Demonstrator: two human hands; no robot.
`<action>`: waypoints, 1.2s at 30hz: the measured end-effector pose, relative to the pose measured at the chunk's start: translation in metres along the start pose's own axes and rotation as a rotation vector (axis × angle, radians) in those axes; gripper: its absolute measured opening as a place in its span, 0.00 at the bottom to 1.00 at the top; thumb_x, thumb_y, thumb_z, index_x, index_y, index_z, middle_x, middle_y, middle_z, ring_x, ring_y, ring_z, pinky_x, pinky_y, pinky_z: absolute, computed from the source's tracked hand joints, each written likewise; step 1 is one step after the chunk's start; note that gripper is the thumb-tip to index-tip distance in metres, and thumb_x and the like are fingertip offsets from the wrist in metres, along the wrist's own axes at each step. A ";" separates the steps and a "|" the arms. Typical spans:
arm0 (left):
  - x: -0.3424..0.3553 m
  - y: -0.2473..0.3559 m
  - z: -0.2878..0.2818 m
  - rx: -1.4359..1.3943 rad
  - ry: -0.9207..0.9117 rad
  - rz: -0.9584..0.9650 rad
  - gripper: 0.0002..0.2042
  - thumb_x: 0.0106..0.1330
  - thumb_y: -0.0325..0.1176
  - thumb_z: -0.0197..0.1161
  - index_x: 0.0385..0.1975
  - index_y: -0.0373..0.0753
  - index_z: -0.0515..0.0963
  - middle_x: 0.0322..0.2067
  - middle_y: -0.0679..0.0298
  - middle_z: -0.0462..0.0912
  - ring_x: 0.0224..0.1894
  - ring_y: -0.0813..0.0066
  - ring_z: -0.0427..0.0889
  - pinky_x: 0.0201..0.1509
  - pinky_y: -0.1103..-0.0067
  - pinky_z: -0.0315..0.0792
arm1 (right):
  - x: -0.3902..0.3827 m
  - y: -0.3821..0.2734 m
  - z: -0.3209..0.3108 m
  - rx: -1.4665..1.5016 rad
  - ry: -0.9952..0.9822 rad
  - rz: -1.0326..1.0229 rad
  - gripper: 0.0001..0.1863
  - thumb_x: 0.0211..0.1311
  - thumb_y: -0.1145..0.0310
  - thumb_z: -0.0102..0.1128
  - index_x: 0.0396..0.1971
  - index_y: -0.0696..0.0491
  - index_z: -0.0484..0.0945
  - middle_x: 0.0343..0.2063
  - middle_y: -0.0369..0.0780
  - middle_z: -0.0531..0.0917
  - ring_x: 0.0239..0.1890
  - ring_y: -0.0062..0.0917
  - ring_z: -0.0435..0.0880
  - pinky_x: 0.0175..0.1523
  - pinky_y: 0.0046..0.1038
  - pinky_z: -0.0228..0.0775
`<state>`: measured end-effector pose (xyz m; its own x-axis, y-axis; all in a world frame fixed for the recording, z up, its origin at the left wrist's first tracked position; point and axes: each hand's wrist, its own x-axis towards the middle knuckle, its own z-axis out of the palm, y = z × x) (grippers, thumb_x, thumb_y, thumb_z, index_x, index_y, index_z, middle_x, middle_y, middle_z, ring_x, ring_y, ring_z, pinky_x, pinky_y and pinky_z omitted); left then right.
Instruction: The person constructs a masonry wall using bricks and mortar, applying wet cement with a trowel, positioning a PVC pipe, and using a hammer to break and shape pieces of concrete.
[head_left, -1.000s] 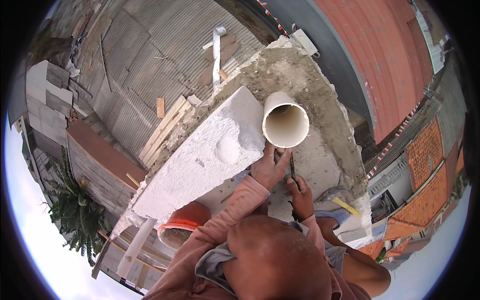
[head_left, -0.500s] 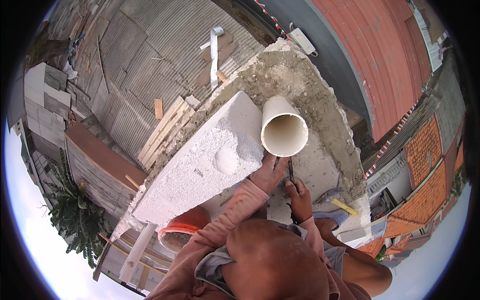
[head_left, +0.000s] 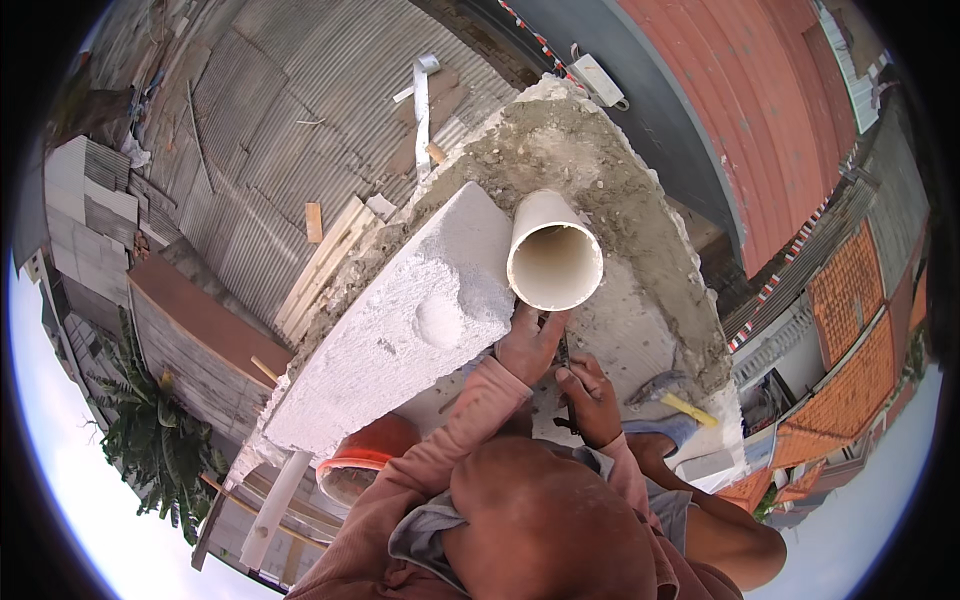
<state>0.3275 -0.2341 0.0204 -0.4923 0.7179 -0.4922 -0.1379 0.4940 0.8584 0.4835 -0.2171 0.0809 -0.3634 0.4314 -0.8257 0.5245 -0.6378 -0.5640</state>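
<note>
A cream plastic pipe (head_left: 535,220) points its round opening toward me, beside a pitted white block (head_left: 380,330) on a rough concrete ledge (head_left: 560,140). My left hand (head_left: 527,345) reaches under the pipe's near end, fingers stretched and slightly apart, partly hidden by the rim. Just below and right of it, my right hand (head_left: 590,400) is closed on a dark, narrow rod-like tool (head_left: 563,350), whose ends are partly hidden. A yellow-handled tool (head_left: 690,408) lies to the right. A head fills the bottom centre, hiding part of the arms.
An orange bucket (head_left: 370,450) sits below the block, near a white vertical pipe (head_left: 275,510). The ledge drops away to corrugated roofs (head_left: 280,150), a red roof (head_left: 740,120) and tiled roofs (head_left: 845,300). Timber pieces (head_left: 320,270) lie beyond the left edge.
The view has shifted, so the pipe and ledge appear slightly farther left. My right hand has moved left with the dark tool, closer to my left hand.
</note>
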 end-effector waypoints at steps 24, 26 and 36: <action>-0.002 0.016 0.019 0.001 0.074 -0.146 0.16 0.75 0.43 0.58 0.39 0.34 0.74 0.25 0.63 0.86 0.24 0.85 0.73 0.33 0.82 0.70 | -0.043 -0.022 -0.105 -0.259 -0.120 0.168 0.19 0.76 0.57 0.50 0.47 0.58 0.79 0.27 0.35 0.81 0.25 0.15 0.73 0.34 0.19 0.67; -0.003 0.027 0.022 0.103 0.043 -0.004 0.15 0.75 0.43 0.58 0.34 0.36 0.75 0.23 0.66 0.85 0.23 0.87 0.70 0.31 0.82 0.69 | -0.036 -0.036 -0.141 -0.430 -0.208 0.049 0.18 0.75 0.59 0.51 0.50 0.58 0.78 0.33 0.36 0.80 0.32 0.17 0.75 0.41 0.21 0.69; -0.014 0.226 -0.018 1.143 0.261 0.854 0.20 0.70 0.49 0.62 0.48 0.37 0.79 0.37 0.56 0.83 0.45 0.59 0.82 0.49 0.66 0.74 | 0.052 -0.020 -0.104 -0.325 0.087 -0.762 0.31 0.68 0.72 0.50 0.71 0.43 0.63 0.55 0.49 0.78 0.46 0.42 0.82 0.55 0.37 0.72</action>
<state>0.2872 -0.1411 0.2237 -0.2285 0.9416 0.2472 0.9583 0.1728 0.2277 0.5344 -0.1158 0.0491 -0.6550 0.7267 -0.2069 0.3596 0.0589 -0.9312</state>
